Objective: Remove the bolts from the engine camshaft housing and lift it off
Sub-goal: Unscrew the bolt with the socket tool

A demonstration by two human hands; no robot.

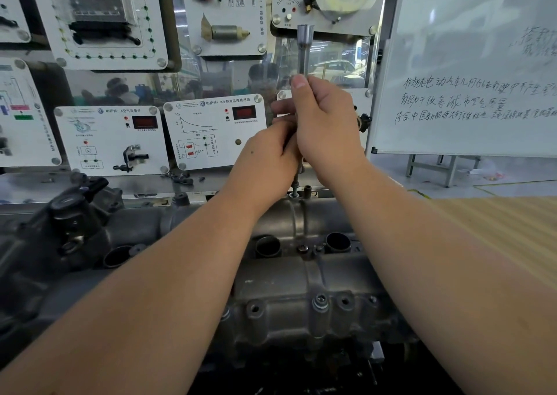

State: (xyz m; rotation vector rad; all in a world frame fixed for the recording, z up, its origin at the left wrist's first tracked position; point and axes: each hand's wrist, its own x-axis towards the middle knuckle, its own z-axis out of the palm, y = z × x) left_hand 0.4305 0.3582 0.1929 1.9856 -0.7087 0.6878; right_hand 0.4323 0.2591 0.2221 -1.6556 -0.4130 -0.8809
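Observation:
The grey metal camshaft housing (271,277) lies across the lower middle of the view. A long steel extension bar (304,51) stands upright over a bolt (294,190) on the housing's far edge. My right hand (325,126) grips the bar's middle, thumb up along the shaft. My left hand (268,159) holds the bar just below and to the left. The bar's lower end is partly hidden by both hands. Other bolts sit on the housing at the centre (302,248) and on the near flange (321,299).
White training panels (215,129) with sensors and gauges stand behind the engine. A whiteboard (470,72) with handwriting is at the right. A black engine part (75,210) sits at the left. A striped beige surface (500,231) is on the right.

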